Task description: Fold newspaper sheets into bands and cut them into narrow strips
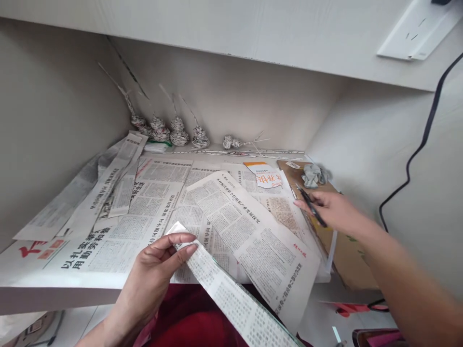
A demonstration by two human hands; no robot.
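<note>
My left hand [155, 262] pinches the upper end of a folded newspaper strip [231, 291] between thumb and fingers. The strip slants down to the right, past the table's front edge. Over the right side of the table, my right hand [327, 209] is closed on a black utility knife [311, 206], its thin silvery tip toward the back left. Under the knife lies the edge of a brown cardboard sheet [347, 255]. A large loose newspaper piece [253, 231] lies between my hands, on more newspaper sheets [159, 193].
Several gourd-shaped woven paper pieces [180, 132] stand along the back wall, and another one [231, 141] lies on its side. Thin paper sticks [246, 153] lie before them. Cut newspaper strips [104, 185] are piled left. A crumpled grey cloth [314, 175] rests on the cardboard. A black cable [415, 149] hangs right.
</note>
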